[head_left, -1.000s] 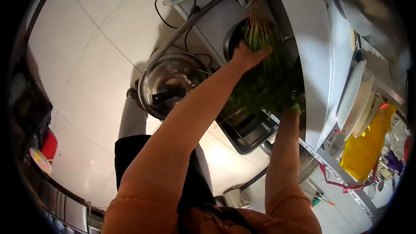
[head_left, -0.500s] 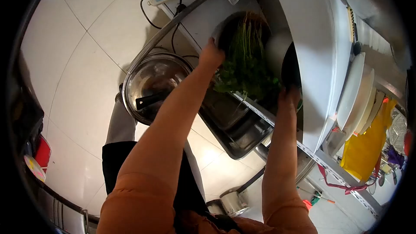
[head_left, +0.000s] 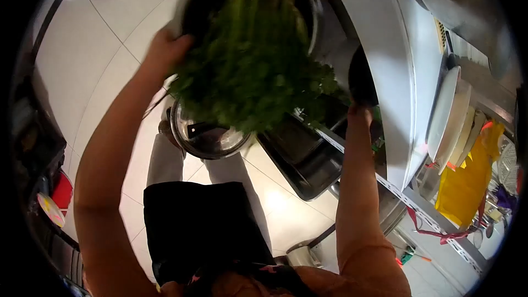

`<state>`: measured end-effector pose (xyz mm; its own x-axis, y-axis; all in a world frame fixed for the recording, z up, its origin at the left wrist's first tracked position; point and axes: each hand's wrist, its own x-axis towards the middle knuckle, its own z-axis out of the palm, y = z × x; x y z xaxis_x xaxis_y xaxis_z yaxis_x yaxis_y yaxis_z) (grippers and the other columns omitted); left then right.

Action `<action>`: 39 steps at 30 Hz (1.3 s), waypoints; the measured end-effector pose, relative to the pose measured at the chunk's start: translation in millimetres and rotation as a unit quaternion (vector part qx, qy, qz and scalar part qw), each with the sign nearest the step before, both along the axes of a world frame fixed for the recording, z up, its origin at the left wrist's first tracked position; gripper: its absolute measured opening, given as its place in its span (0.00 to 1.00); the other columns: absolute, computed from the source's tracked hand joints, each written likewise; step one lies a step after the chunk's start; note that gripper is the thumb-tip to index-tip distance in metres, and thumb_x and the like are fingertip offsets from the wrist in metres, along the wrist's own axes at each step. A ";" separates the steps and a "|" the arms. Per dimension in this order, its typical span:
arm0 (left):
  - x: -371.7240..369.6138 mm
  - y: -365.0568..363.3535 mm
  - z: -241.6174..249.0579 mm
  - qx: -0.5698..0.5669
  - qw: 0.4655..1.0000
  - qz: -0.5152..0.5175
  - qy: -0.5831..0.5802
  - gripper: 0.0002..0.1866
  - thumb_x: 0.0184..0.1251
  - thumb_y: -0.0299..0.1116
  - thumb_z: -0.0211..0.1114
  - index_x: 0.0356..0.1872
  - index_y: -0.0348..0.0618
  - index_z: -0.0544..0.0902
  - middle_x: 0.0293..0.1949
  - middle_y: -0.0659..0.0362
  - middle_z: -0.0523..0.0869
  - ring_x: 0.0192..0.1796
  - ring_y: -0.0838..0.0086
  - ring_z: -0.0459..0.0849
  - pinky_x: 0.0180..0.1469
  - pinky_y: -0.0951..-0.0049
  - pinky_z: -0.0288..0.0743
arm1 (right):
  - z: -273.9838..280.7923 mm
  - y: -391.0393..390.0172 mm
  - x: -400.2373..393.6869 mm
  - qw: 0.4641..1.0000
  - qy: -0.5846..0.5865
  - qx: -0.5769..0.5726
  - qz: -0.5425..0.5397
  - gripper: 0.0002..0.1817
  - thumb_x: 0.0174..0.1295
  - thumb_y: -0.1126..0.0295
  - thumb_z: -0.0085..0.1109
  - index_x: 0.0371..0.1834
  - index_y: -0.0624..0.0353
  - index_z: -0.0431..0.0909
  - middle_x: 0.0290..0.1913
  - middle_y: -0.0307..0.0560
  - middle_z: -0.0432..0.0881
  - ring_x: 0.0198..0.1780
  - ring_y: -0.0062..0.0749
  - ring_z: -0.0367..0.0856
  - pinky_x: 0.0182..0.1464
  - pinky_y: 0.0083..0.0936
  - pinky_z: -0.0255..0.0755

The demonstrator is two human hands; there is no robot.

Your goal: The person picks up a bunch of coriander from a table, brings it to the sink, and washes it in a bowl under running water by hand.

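Observation:
My left hand is closed on the rim of a large metal pot, its thumb over the edge. A big bunch of leafy green herbs, like coriander, lies in the pot, roots away from me, leaves hanging over the near side. My right hand reaches under the white counter beside a dark rounded object; its fingers are lost in shadow, so I cannot see whether it grips that. Below the herbs is a steel pan with a black handle, partly covered by leaves.
A dark rectangular tray sits on the low shelf with a perforated metal edge. White plates and a yellow cloth-like item stand at the right. A small pot is on the tiled floor.
My left hand has drawn the pot of herbs out from the shelf, leftward and closer to me, now above the steel pan. My right hand stays nearly in place beside the dark object.

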<state>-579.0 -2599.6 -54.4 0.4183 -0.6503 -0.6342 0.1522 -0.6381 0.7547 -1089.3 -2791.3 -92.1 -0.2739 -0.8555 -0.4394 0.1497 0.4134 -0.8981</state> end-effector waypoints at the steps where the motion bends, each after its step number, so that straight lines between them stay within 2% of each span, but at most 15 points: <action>1: 18.1 22.8 -4.7 0.005 0.999 0.009 -0.033 0.20 0.62 0.31 0.60 0.54 0.36 0.73 0.39 0.53 0.82 0.38 0.71 0.80 0.41 0.69 0.75 | -8.1 6.2 17.3 1.000 -0.020 -0.001 -0.011 0.09 0.59 0.73 0.52 0.43 0.55 0.74 0.30 0.45 0.78 0.20 0.31 0.73 0.13 0.18 0.64; 6: 66.0 159.7 33.9 0.042 0.990 0.120 -0.067 0.16 0.63 0.34 0.59 0.50 0.38 0.75 0.37 0.59 0.82 0.34 0.78 0.78 0.35 0.77 0.73 | -95.1 -5.0 54.7 0.975 -0.003 0.101 -0.198 0.11 0.55 0.79 0.54 0.42 0.58 0.74 0.30 0.48 0.78 0.21 0.34 0.75 0.16 0.17 0.71; 14: 31.9 387.6 53.1 0.039 0.971 0.224 -0.073 0.21 0.63 0.41 0.59 0.53 0.38 0.74 0.42 0.61 0.79 0.42 0.77 0.77 0.42 0.76 0.72 | -136.0 21.2 83.1 0.954 -0.140 0.216 -0.156 0.11 0.59 0.74 0.57 0.43 0.62 0.72 0.34 0.50 0.76 0.27 0.39 0.75 0.27 0.29 0.76; 15: 26.3 377.6 77.7 0.100 0.972 0.206 0.062 0.20 0.63 0.37 0.60 0.53 0.37 0.73 0.43 0.61 0.79 0.42 0.76 0.78 0.42 0.74 0.73 | -110.1 53.8 104.5 0.965 -0.065 0.248 -0.062 0.11 0.61 0.67 0.54 0.43 0.61 0.72 0.33 0.49 0.76 0.28 0.37 0.74 0.29 0.29 0.73; 16: 8.6 424.4 43.9 0.048 0.961 0.274 0.005 0.21 0.63 0.34 0.61 0.55 0.37 0.73 0.45 0.60 0.80 0.42 0.74 0.79 0.43 0.73 0.75 | -78.3 86.3 131.6 0.961 0.019 0.274 0.036 0.14 0.63 0.61 0.51 0.42 0.61 0.73 0.33 0.48 0.76 0.29 0.35 0.73 0.31 0.30 0.71; 17: 12.2 440.6 41.2 0.113 0.971 0.208 0.027 0.22 0.62 0.33 0.61 0.57 0.37 0.72 0.49 0.58 0.80 0.46 0.71 0.79 0.47 0.71 0.74 | -46.2 118.9 158.8 0.943 0.100 0.290 0.128 0.18 0.66 0.54 0.48 0.41 0.60 0.73 0.32 0.46 0.76 0.30 0.32 0.72 0.33 0.30 0.68; 18: -11.2 415.2 54.5 0.060 0.968 0.227 0.085 0.23 0.63 0.32 0.60 0.58 0.36 0.71 0.50 0.56 0.79 0.47 0.70 0.79 0.48 0.70 0.74 | -42.4 143.5 155.3 0.884 0.189 0.237 0.355 0.19 0.66 0.52 0.48 0.38 0.60 0.73 0.31 0.45 0.76 0.33 0.32 0.72 0.35 0.28 0.68; 20: -41.2 411.8 53.7 0.037 0.969 0.202 0.136 0.22 0.62 0.31 0.60 0.57 0.35 0.71 0.49 0.57 0.80 0.47 0.70 0.79 0.48 0.70 0.73 | 37.3 200.7 166.8 0.876 0.045 0.303 0.373 0.23 0.66 0.50 0.48 0.49 0.59 0.74 0.43 0.47 0.76 0.45 0.30 0.75 0.50 0.28 0.72; 22: -15.9 454.3 1.6 0.064 0.992 0.009 0.111 0.18 0.61 0.27 0.59 0.53 0.35 0.74 0.44 0.59 0.81 0.40 0.75 0.78 0.41 0.75 0.73 | 65.7 265.2 139.7 0.863 -0.074 0.304 0.396 0.28 0.64 0.47 0.51 0.59 0.54 0.69 0.50 0.46 0.75 0.50 0.31 0.73 0.55 0.29 0.71; 23: -15.7 452.6 1.7 0.076 0.976 0.105 0.173 0.17 0.62 0.28 0.59 0.51 0.34 0.75 0.42 0.59 0.81 0.38 0.77 0.78 0.37 0.76 0.72 | 121.7 289.7 154.7 0.854 -0.060 0.291 0.426 0.29 0.66 0.45 0.46 0.61 0.55 0.68 0.52 0.47 0.75 0.51 0.33 0.73 0.55 0.30 0.69; 24: -22.7 400.3 54.9 0.110 0.979 0.012 0.173 0.16 0.62 0.27 0.58 0.51 0.35 0.75 0.41 0.60 0.81 0.38 0.77 0.78 0.37 0.76 0.72 | 105.7 321.1 140.0 0.853 -0.082 0.225 0.463 0.30 0.68 0.44 0.41 0.63 0.56 0.67 0.55 0.50 0.74 0.53 0.35 0.72 0.56 0.31 0.68; 27: -26.4 377.7 91.9 0.067 0.975 -0.115 0.175 0.16 0.63 0.26 0.56 0.53 0.36 0.74 0.41 0.59 0.81 0.37 0.74 0.80 0.37 0.75 0.74 | 169.4 395.0 118.8 0.868 0.072 0.207 0.445 0.37 0.67 0.40 0.35 0.69 0.58 0.58 0.67 0.60 0.61 0.65 0.48 0.64 0.64 0.38 0.61; 28: -41.3 353.8 132.4 0.073 0.968 -0.109 0.213 0.17 0.63 0.26 0.55 0.53 0.36 0.74 0.41 0.59 0.81 0.37 0.73 0.80 0.36 0.75 0.74 | 233.8 398.2 116.8 0.874 0.060 0.232 0.423 0.36 0.66 0.41 0.38 0.68 0.57 0.59 0.67 0.59 0.61 0.66 0.48 0.62 0.64 0.39 0.60; 33: -103.0 309.2 236.1 0.024 0.958 -0.208 0.195 0.19 0.61 0.30 0.54 0.54 0.36 0.73 0.38 0.57 0.81 0.33 0.73 0.80 0.34 0.74 0.74 | 328.2 469.5 64.1 0.909 0.135 0.119 0.376 0.32 0.65 0.56 0.51 0.70 0.56 0.55 0.59 0.57 0.73 0.57 0.41 0.73 0.57 0.33 0.66; 39: -201.3 259.6 272.6 0.010 0.927 -0.359 0.104 0.15 0.62 0.29 0.53 0.50 0.37 0.73 0.37 0.55 0.81 0.32 0.67 0.82 0.30 0.68 0.75 | 385.3 517.5 -24.1 0.976 0.106 0.088 0.167 0.32 0.62 0.66 0.54 0.70 0.52 0.55 0.53 0.54 0.77 0.52 0.34 0.76 0.52 0.29 0.70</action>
<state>-780.3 -2340.1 218.2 -0.2508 -0.7012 -0.6674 -0.1769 -0.6447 0.7437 -1113.4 -2273.8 293.2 -0.0934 -0.8292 -0.5511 -0.2008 0.5578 -0.8053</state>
